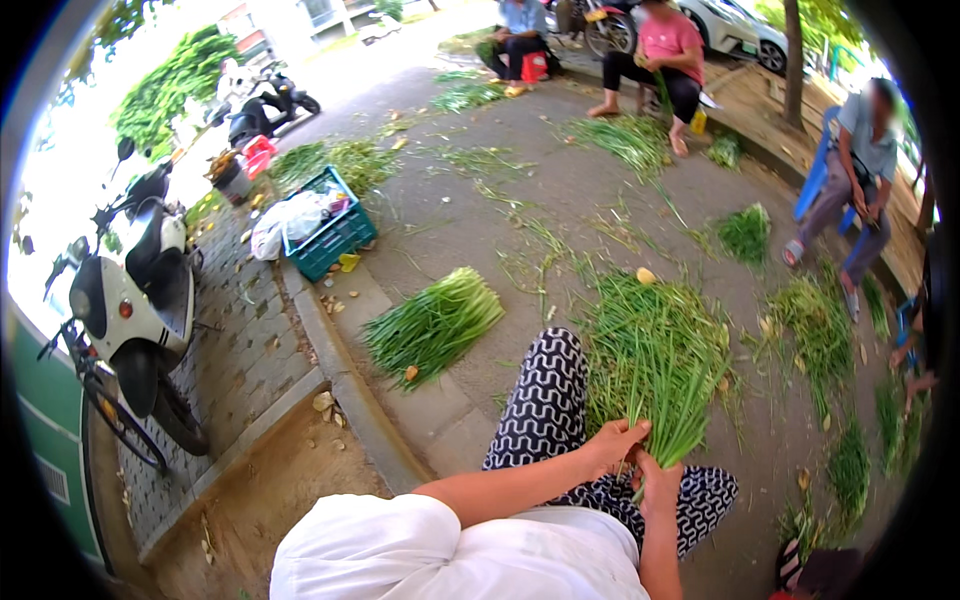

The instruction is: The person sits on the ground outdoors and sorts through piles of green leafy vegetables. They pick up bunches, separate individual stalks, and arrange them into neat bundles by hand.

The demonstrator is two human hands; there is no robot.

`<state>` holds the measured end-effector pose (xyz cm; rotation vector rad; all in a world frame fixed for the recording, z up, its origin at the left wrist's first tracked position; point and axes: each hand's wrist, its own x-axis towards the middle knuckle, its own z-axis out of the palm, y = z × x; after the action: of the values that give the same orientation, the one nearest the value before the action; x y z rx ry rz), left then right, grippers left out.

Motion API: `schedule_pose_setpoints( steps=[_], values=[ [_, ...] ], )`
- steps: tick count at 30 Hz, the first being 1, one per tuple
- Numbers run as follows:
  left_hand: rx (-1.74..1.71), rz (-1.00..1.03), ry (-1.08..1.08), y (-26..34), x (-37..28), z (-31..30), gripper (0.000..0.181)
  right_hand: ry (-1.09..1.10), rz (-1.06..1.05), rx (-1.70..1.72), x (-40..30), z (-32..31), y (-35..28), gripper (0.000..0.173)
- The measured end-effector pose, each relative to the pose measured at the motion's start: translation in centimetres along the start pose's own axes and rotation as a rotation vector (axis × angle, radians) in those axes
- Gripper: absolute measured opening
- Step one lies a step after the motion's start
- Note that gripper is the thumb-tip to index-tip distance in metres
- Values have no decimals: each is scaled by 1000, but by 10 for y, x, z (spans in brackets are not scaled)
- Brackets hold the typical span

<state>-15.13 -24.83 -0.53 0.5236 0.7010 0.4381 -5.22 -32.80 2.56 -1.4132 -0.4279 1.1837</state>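
Observation:
A bunch of long green leafy stalks, like garlic chives (682, 412), fans out from my right hand (658, 480), whose fingers are closed round its lower end above my lap. My left hand (616, 448) pinches at a few stalks on the left side of the same bunch; the fingertips of both hands are close together. Just beyond them, a loose heap of tangled green stalks (652, 322) lies on the pavement. To the left of my patterned trouser leg lies a neat pile of green stalks (435, 326), with its pale ends towards the upper right.
A teal plastic crate (330, 255) holding plastic bags stands by the kerb (337, 382). Scooters (139, 300) are parked at the left. Several people sit further off and at the right, with heaps of stalks (814, 330) near them. A bucket (231, 184) stands behind the crate.

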Motion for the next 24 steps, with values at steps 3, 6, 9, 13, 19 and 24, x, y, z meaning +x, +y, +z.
schedule_pose_setpoints(
  steps=[3,6,9,13,19,24],
  values=[
    [-44,-2,68,-7,12,-14,23,-43,21,8,0,-1,1,8],
    [111,37,128,3,3,-1,21,-51,37,-16,0,1,-5,10],
    [204,59,160,16,-9,6,20,-72,47,17,0,5,-8,16],
    [183,80,118,8,0,0,18,-34,70,98,7,1,0,15],
    [164,54,115,9,2,7,20,-40,75,110,11,-8,7,25],
    [167,34,142,13,-1,16,23,-90,97,275,9,-7,-1,17]
  ],
)
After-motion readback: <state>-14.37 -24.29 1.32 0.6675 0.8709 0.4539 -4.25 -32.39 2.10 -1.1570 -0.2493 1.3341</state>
